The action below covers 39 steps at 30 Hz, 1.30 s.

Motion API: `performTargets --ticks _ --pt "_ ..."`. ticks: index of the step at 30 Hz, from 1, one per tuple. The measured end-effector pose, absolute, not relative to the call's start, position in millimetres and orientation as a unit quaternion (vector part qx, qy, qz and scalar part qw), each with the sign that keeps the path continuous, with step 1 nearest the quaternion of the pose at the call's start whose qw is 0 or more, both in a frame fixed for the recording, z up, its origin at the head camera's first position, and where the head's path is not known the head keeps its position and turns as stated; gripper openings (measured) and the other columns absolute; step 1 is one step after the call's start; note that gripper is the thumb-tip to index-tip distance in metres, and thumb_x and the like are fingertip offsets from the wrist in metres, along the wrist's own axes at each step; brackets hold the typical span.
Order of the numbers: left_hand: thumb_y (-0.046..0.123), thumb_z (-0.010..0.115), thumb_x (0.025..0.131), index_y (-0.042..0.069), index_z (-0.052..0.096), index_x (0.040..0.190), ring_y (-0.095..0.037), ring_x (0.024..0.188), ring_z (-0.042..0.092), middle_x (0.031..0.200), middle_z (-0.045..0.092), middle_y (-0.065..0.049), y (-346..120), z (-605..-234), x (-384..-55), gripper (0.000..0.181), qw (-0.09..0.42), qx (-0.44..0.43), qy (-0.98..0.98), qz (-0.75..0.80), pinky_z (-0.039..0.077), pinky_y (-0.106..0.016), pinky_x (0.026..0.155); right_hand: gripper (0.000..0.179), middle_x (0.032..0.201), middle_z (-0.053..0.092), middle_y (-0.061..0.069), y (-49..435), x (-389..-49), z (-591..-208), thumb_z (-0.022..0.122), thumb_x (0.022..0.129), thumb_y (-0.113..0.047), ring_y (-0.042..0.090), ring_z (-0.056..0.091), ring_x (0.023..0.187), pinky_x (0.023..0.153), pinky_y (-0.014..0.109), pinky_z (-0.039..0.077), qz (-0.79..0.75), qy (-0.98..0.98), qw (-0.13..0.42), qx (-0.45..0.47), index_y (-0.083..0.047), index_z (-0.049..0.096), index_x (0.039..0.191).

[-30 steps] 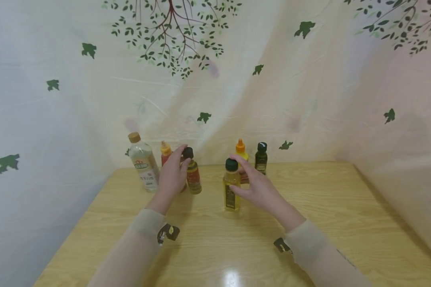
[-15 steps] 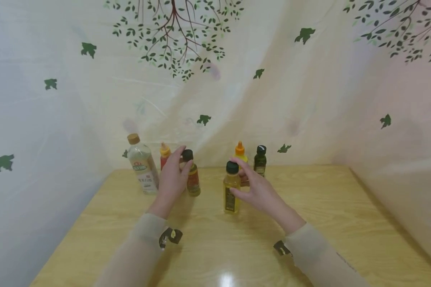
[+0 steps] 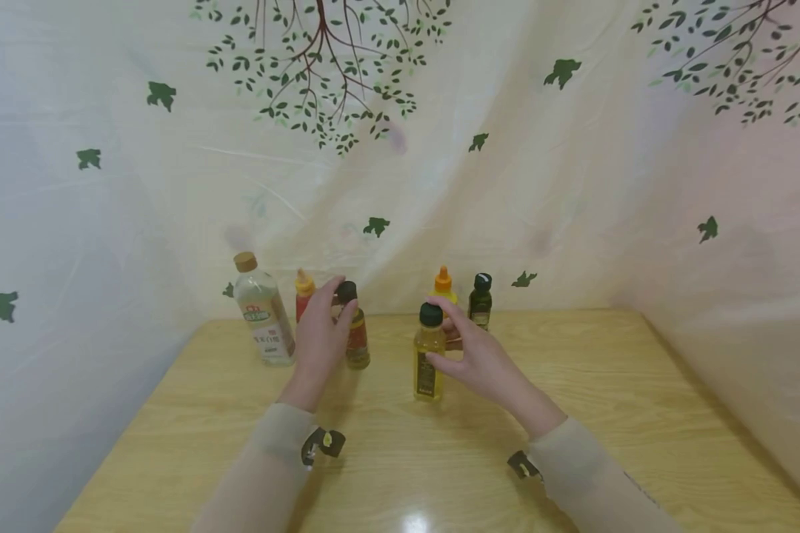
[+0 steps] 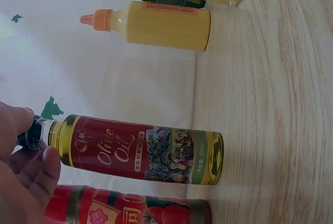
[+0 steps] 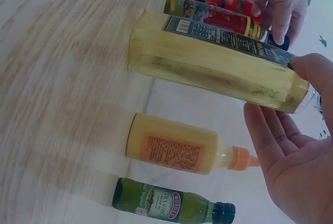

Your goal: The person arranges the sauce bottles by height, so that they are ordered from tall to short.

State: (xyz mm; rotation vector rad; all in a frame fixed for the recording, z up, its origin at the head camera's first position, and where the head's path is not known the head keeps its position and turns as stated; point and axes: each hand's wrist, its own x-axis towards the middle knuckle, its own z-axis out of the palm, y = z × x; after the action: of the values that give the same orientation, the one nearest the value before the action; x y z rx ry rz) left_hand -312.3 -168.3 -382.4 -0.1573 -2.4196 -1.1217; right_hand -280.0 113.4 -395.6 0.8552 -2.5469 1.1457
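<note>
In the head view my left hand [image 3: 316,344] reaches to the top of a small olive oil bottle [image 3: 358,344] with a red label and black cap. Thumb and fingers pinch it around the cap and neck, as the left wrist view shows; the bottle [image 4: 130,151] stands upright. Closer to me, my right hand [image 3: 487,359] holds a square, clear bottle of yellow oil [image 3: 428,374] with a dark green cap. Its thumb presses the dark label, and the fingers lie along the opposite side of the bottle [image 5: 208,70] in the right wrist view.
Left of my left hand stand a tall clear bottle [image 3: 264,326] with a brown cap and a red squeeze bottle [image 3: 303,302] with tomatoes pictured. Behind my right hand are a yellow squeeze bottle [image 5: 171,143] and a small green olive oil bottle [image 5: 161,200]. A leaf-patterned curtain [image 3: 400,185] backs the wooden table [image 3: 373,451].
The head view has tilted slightly, so the bottles and hands sit a little lower in it. Both hands keep their places at the same two bottles.
</note>
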Motion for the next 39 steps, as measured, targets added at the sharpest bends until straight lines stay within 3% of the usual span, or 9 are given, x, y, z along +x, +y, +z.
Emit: performTargets --ticks 19,29,39 --pt "0.018 0.071 0.111 0.005 0.059 0.154 -0.037 0.126 0.068 0.146 0.066 -0.02 -168 -390 -314 0.047 0.289 -0.083 -0.868 -0.396 0.059 -0.056 0.103 0.097 0.117 0.067 0.006 113 -280 -393 0.089 0.095 -0.01 0.026 0.074 0.114 0.103 0.046 0.062 0.396 -0.865 0.108 0.288 -0.034 0.032 0.17" --pt "0.017 0.072 0.11 0.005 0.06 0.153 -0.036 0.128 0.067 0.146 0.066 -0.019 -169 -388 -312 0.046 0.288 -0.078 -0.866 -0.401 0.057 -0.056 0.107 0.097 0.121 0.066 0.009 113 -290 -378 0.087 0.096 -0.004 0.03 0.073 0.115 0.102 0.047 0.062 0.426 -0.85 0.11 0.29 -0.035 0.032 0.171" --pt "0.018 0.072 0.11 0.007 0.06 0.154 -0.036 0.128 0.068 0.147 0.066 -0.017 -168 -387 -313 0.047 0.282 -0.072 -0.873 -0.391 0.056 -0.057 0.108 0.096 0.132 0.069 0.008 105 -304 -362 0.085 0.101 -0.014 0.029 0.074 0.12 0.102 0.048 0.062 0.407 -0.861 0.105 0.286 -0.044 0.028 0.172"
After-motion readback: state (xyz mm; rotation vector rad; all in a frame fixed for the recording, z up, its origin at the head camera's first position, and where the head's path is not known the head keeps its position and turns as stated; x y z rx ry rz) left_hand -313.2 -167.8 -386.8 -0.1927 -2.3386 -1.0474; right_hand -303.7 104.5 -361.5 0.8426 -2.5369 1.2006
